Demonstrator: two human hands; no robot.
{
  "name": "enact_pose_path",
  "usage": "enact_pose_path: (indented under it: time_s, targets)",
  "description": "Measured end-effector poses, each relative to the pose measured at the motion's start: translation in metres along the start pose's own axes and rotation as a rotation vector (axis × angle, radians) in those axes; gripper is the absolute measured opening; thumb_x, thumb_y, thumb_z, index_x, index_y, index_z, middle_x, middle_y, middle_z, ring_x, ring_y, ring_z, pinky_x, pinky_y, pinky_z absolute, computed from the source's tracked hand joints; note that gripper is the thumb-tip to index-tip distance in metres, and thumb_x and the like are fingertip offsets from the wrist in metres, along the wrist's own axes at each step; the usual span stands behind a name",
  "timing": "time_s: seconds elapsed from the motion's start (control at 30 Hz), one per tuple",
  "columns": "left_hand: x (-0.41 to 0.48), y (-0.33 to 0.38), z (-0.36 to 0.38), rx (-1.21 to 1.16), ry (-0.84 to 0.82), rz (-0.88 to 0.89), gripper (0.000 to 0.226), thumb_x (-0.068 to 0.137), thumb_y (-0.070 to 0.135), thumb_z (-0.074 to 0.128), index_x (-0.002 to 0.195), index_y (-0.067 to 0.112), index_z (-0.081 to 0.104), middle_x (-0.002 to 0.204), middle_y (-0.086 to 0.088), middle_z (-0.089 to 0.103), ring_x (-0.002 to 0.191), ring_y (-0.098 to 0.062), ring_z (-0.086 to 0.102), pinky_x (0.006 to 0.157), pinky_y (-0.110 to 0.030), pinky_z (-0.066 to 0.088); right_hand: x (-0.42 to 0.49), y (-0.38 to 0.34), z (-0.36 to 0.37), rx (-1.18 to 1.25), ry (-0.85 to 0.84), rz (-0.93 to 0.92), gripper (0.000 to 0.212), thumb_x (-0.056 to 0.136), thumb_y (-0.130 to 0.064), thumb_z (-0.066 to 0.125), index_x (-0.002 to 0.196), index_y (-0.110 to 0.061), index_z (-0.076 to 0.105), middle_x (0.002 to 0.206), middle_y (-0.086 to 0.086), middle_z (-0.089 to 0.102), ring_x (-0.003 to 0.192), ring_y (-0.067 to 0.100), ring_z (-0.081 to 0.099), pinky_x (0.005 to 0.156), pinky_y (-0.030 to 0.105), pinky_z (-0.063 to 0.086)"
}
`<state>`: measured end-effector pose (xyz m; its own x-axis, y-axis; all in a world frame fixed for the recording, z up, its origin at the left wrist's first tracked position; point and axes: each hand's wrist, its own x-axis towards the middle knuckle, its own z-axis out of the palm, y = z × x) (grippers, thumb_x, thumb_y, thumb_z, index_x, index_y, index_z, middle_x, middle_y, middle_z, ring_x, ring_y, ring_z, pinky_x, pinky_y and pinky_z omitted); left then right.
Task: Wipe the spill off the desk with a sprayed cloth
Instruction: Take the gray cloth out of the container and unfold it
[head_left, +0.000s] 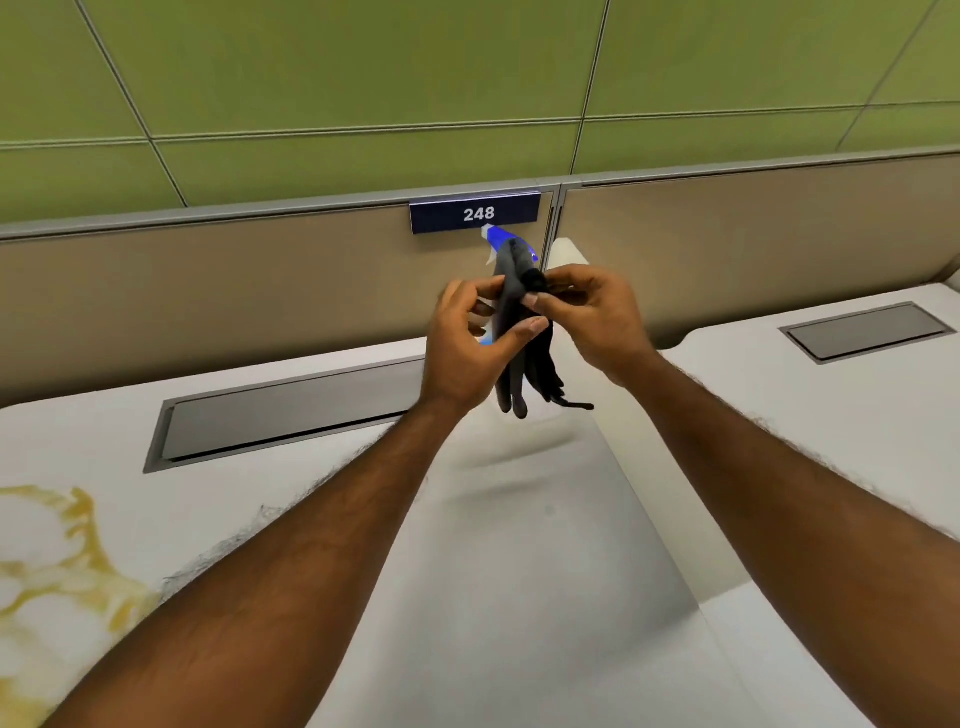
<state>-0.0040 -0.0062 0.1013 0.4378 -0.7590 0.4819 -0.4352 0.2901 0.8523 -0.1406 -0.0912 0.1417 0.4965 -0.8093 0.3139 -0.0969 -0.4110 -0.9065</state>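
Preparation step: left hand and right hand pinch a bunched dark grey fabric cloth between thumbs and fingertips above the white desk. A blue-and-white spray bottle is partly hidden behind it. The yellow liquid spill lies well apart, unwiped. The next move probably calls for spraying the cloth.

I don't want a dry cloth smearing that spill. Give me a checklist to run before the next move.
1. Grip: left hand and right hand both pinch the cloth above the desk. Ok.
2. Opened out for spraying: the cloth is bunched and hangs in folds. Not ok.
3. Already sprayed: dampness doesn't show. Cannot tell.
4. Spray bottle within reach: right behind the cloth, mostly hidden. Ok.
5. Target located: yellow spill on the desk's near left, away from the cloth. Ok.
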Motion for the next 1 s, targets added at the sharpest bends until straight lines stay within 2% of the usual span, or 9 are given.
enact_pose_path:
  time_s: [0.13, 0.2, 0.3, 0.43, 0.57, 0.63, 0.8, 0.87, 1.0]
  targets:
    - [-0.005, 0.020, -0.034, 0.071, -0.017, 0.156, 0.057, 0.073, 0.048, 0.078, 0.118, 0.018, 0.058, 0.130, 0.000, 0.045, 0.126, -0.011, 0.046, 0.101, -0.019, 0.040, -0.025, -0.036, 0.010, 0.219, -0.055, -0.021, 0.014, 0.085, -0.003, 0.070, 0.094, -0.013, 0.070, 0.086, 0.001, 0.074, 0.085, 0.022, 0.072, 0.082, 0.034, 0.057]
    - [-0.013, 0.029, -0.046, -0.013, -0.120, 0.138, 0.059, 0.077, 0.043, 0.076, 0.122, 0.016, 0.049, 0.139, -0.001, 0.043, 0.129, -0.013, 0.047, 0.105, -0.025, 0.041, -0.038, -0.046, 0.018, 0.242, -0.084, -0.013, 0.013, 0.086, -0.004, 0.068, 0.098, -0.011, 0.070, 0.089, 0.003, 0.073, 0.088, 0.023, 0.071, 0.085, 0.035, 0.057]
    - [-0.035, 0.039, -0.055, -0.109, -0.145, 0.027, 0.055, 0.083, 0.036, 0.074, 0.126, 0.017, 0.046, 0.138, 0.002, 0.052, 0.124, -0.014, 0.056, 0.101, -0.038, 0.051, -0.056, -0.052, 0.032, 0.251, -0.065, 0.029, 0.015, 0.086, -0.009, 0.069, 0.101, -0.008, 0.070, 0.092, 0.008, 0.073, 0.089, 0.024, 0.071, 0.085, 0.034, 0.058]
    - [-0.065, 0.041, -0.067, -0.137, -0.041, -0.075, 0.047, 0.085, 0.032, 0.074, 0.125, 0.016, 0.054, 0.123, 0.004, 0.065, 0.114, -0.011, 0.064, 0.096, -0.038, 0.054, -0.078, -0.045, 0.051, 0.244, -0.021, 0.068, 0.012, 0.085, -0.012, 0.070, 0.096, -0.007, 0.072, 0.086, 0.007, 0.072, 0.082, 0.017, 0.070, 0.082, 0.029, 0.058]
    - [-0.078, 0.035, -0.078, -0.201, -0.159, -0.188, 0.059, 0.091, 0.036, 0.061, 0.143, 0.019, 0.039, 0.133, 0.009, 0.056, 0.120, -0.008, 0.059, 0.099, -0.029, 0.051, -0.094, -0.038, 0.067, 0.273, -0.052, 0.104, 0.016, 0.087, -0.008, 0.068, 0.099, 0.001, 0.071, 0.090, 0.013, 0.070, 0.083, 0.016, 0.069, 0.083, 0.028, 0.057]
    - [-0.079, 0.034, -0.075, -0.200, -0.188, -0.208, 0.058, 0.093, 0.036, 0.057, 0.146, 0.019, 0.038, 0.133, 0.009, 0.057, 0.120, -0.008, 0.058, 0.100, -0.027, 0.049, -0.098, -0.034, 0.071, 0.287, -0.064, 0.127, 0.018, 0.088, -0.009, 0.067, 0.102, 0.002, 0.071, 0.094, 0.017, 0.071, 0.089, 0.022, 0.069, 0.087, 0.031, 0.056]
    - [-0.071, 0.031, -0.083, -0.279, -0.082, -0.193, 0.038, 0.097, 0.021, 0.050, 0.135, 0.020, 0.051, 0.136, 0.005, 0.058, 0.127, -0.005, 0.053, 0.104, -0.022, 0.043, -0.104, -0.026, 0.074, 0.335, -0.066, 0.172, 0.021, 0.089, -0.012, 0.067, 0.106, 0.000, 0.071, 0.103, 0.020, 0.071, 0.102, 0.033, 0.065, 0.094, 0.036, 0.053]
    - [-0.063, 0.026, -0.095, -0.348, -0.048, -0.180, 0.041, 0.092, 0.010, 0.045, 0.132, 0.016, 0.051, 0.140, -0.001, 0.056, 0.132, -0.009, 0.050, 0.109, -0.027, 0.040, -0.104, -0.025, 0.079, 0.353, -0.082, 0.196, 0.021, 0.089, -0.014, 0.066, 0.105, -0.001, 0.071, 0.104, 0.019, 0.071, 0.103, 0.033, 0.064, 0.092, 0.036, 0.053]
    - [-0.048, 0.029, -0.110, -0.555, -0.026, -0.186, 0.054, 0.072, -0.010, 0.037, 0.119, 0.009, 0.055, 0.138, -0.010, 0.055, 0.135, -0.018, 0.048, 0.098, -0.022, 0.045, -0.110, -0.025, 0.075, 0.496, -0.126, 0.266, 0.034, 0.085, -0.022, 0.071, 0.107, 0.004, 0.067, 0.106, 0.021, 0.068, 0.099, 0.027, 0.064, 0.082, 0.031, 0.053]
